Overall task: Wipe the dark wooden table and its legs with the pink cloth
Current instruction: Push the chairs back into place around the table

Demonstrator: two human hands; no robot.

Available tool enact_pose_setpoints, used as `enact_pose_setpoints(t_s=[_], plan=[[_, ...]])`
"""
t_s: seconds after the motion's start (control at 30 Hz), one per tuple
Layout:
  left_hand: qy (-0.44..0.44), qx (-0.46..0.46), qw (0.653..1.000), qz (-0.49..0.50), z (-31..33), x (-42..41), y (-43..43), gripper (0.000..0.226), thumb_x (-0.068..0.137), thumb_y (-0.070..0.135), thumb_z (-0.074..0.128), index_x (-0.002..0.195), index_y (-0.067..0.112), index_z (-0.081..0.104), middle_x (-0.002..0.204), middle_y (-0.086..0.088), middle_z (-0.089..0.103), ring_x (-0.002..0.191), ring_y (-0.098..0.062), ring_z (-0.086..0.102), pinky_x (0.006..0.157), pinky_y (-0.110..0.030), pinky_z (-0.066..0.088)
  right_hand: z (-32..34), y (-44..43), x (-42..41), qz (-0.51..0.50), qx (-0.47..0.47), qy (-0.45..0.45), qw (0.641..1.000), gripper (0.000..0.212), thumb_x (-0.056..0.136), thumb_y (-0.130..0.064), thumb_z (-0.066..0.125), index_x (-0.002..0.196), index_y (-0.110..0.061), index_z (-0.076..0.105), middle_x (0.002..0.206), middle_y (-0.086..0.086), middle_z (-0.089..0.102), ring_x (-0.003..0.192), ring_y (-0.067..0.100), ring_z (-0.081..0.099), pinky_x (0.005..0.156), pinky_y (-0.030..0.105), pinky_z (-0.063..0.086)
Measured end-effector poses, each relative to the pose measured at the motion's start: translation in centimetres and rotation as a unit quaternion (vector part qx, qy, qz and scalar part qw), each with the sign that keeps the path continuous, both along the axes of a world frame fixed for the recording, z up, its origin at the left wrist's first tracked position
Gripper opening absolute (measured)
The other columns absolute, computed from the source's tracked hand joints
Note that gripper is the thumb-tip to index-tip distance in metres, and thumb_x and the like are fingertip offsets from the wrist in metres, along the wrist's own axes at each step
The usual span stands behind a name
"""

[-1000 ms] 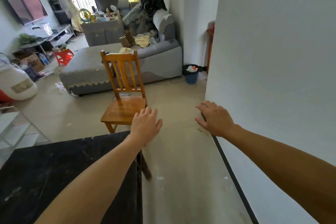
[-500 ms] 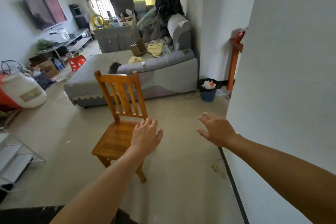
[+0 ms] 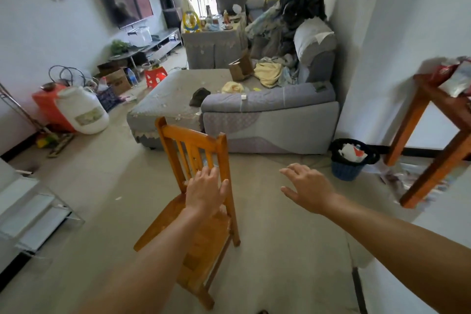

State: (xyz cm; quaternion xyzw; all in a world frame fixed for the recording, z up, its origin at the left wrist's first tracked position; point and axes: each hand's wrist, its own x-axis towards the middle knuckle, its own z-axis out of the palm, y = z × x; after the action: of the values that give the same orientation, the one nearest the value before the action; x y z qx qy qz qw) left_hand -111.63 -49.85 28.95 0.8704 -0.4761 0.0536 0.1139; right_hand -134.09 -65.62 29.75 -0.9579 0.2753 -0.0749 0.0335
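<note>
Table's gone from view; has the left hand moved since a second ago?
Yes: the left hand advanced, from the seat front of the wooden chair to its backrest.

Only the person's arms show. The left forearm runs bare from the bottom edge, the right forearm bare from the lower right. Left hand and right hand, mid-frame, are bare as well

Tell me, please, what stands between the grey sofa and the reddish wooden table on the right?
In the head view, a blue waste bin with a black liner and crumpled rubbish stands on the floor there.
</note>
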Motion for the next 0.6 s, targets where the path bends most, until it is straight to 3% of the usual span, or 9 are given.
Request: enact_pose_setpoints(t_s=[0.1,0.23,0.37,0.47,0.6], plan=[[-0.01,-0.006,1.0,0.015,0.7,4.7,-5.5,0.041,0.097,0.049,0.043,0.124,0.02,0.056,0.123,-0.001,0.059,0.11,-0.019,0.058,0.09,-0.033,0.051,1.1,-6.4,4.4,0.008,-0.013,-0.006,1.0,0.053,0.094,-0.046,0.053,0.138,-0.017,0.051,0.135,0.006,0.053,0.118,0.026,0.056,0.091,0.039,0.048],[0.013,-0.019,0.998,0.051,1.5,9.9,-12.4,0.043,0.098,0.047,0.043,0.125,0.018,0.058,0.124,-0.002,0.059,0.11,-0.021,0.058,0.091,-0.036,0.052,2.0,-14.6,9.4,0.015,-0.012,-0.014,1.0,0.049,0.089,-0.046,0.058,0.128,-0.015,0.06,0.121,0.008,0.062,0.1,0.028,0.065,0.075,0.04,0.056],[0.013,-0.016,0.997,0.081,0.6,13.6,-17.8,0.043,0.098,0.048,0.042,0.125,0.018,0.057,0.12,-0.002,0.059,0.106,-0.018,0.057,0.087,-0.033,0.051,1.7,-21.8,14.7,0.046,-0.011,-0.012,0.999,0.05,0.09,-0.045,0.059,0.132,-0.018,0.056,0.126,0.006,0.06,0.105,0.026,0.064,0.08,0.039,0.054],[0.029,-0.006,0.99,0.141,-0.6,16.8,-21.2,0.04,0.098,0.046,0.043,0.122,0.017,0.058,0.117,-0.002,0.058,0.105,-0.018,0.057,0.087,-0.032,0.05,0.9,-27.2,19.8,0.097,-0.004,-0.02,0.995,0.05,0.092,-0.044,0.058,0.134,-0.017,0.055,0.126,0.006,0.061,0.106,0.027,0.063,0.082,0.039,0.053],[0.107,-0.029,0.963,0.247,-2.1,19.7,-24.8,0.041,0.098,0.044,0.043,0.125,0.017,0.056,0.119,-0.002,0.056,0.109,-0.017,0.055,0.089,-0.031,0.049,-0.1,-33.8,26.4,0.163,0.027,-0.028,0.986,0.045,0.09,-0.04,0.065,0.127,-0.015,0.061,0.114,0.005,0.067,0.095,0.027,0.067,0.072,0.038,0.055]])
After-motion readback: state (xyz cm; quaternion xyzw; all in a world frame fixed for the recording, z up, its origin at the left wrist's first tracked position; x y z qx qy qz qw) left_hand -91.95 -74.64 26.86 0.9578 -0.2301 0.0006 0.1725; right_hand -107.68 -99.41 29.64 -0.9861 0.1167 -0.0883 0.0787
